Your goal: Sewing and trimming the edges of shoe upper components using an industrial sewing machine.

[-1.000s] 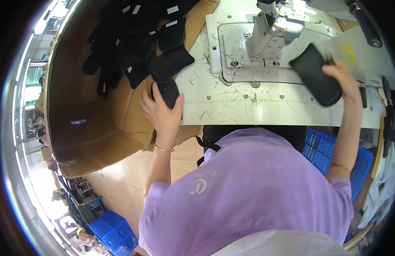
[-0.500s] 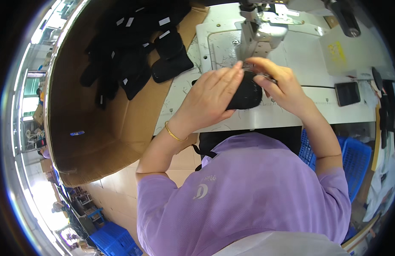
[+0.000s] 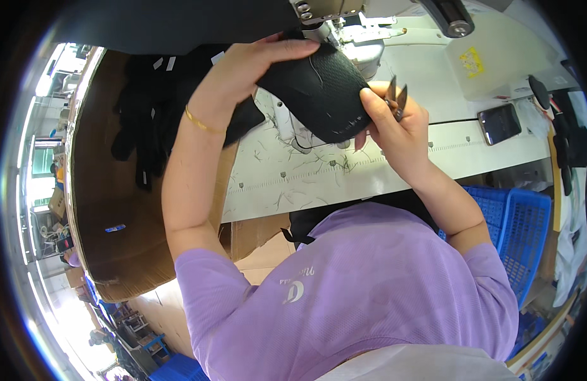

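A black, textured sewn piece [image 3: 325, 95] with a rounded end is held up over the sewing machine bed, tilted, with loose thread ends on its surface. My left hand [image 3: 258, 63] grips its upper left edge, thumb on top and the other fingers mostly hidden behind. My right hand [image 3: 401, 130] pinches the right edge between thumb and fingers. Dark thread snips [image 3: 398, 101] also sit in my right hand, blades pointing up and away. Behind the piece stands the sewing machine head [image 3: 363, 51].
Cut threads [image 3: 293, 155] lie scattered on the white table [image 3: 268, 197]. A large cardboard box [image 3: 135, 254] at left holds several black pieces [image 3: 160, 108] with white labels. A phone [image 3: 500, 124] rests at right, above blue baskets [image 3: 525, 235]. A dark shape [image 3: 173, 25] crosses the upper left.
The black piece has been lifted off the table edge and turned, showing its textured face. My left hand has moved up and left to its upper edge; the snips now show plainly in my right hand.
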`<state>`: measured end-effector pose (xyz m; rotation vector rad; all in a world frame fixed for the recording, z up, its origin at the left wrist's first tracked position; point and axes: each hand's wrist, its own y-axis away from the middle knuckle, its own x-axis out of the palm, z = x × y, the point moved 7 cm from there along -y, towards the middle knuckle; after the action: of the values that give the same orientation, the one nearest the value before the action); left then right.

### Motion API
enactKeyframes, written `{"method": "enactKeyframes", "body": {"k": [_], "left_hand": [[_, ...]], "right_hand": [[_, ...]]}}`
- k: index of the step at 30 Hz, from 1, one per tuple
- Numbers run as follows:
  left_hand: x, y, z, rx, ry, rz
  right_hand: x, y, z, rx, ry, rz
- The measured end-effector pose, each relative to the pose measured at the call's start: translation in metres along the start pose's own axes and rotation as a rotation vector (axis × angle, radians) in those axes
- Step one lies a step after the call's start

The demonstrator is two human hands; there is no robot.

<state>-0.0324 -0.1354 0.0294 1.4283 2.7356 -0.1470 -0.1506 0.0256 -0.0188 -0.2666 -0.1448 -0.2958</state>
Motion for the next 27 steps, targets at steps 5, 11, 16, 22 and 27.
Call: {"method": "enactKeyframes", "body": {"k": [5,11,16,22,27], "left_hand": [[-0.024,-0.036,-0.003,0.145,-0.019,0.387],[-0.02,-0.043,-0.007,0.303,0.096,0.399],[-0.011,0.033,-0.03,0.752,-0.875,-0.564],[0.061,0.082,-0.019,1.192,-1.485,-0.348],[0.055,0.07,-0.008,1.268,-1.496,-0.387]], "right_hand": [[0.007,-0.009,0.006,0.028,-0.041,-0.016],[0.015,-0.007,0.005,0.006,0.032,0.004],[0.011,-0.01,0.009,0.043,0.108,0.025],[0.012,-0.009,0.013,0.044,0.109,0.034],[0.012,-0.018,0.011,0.022,0.141,0.019]]}}
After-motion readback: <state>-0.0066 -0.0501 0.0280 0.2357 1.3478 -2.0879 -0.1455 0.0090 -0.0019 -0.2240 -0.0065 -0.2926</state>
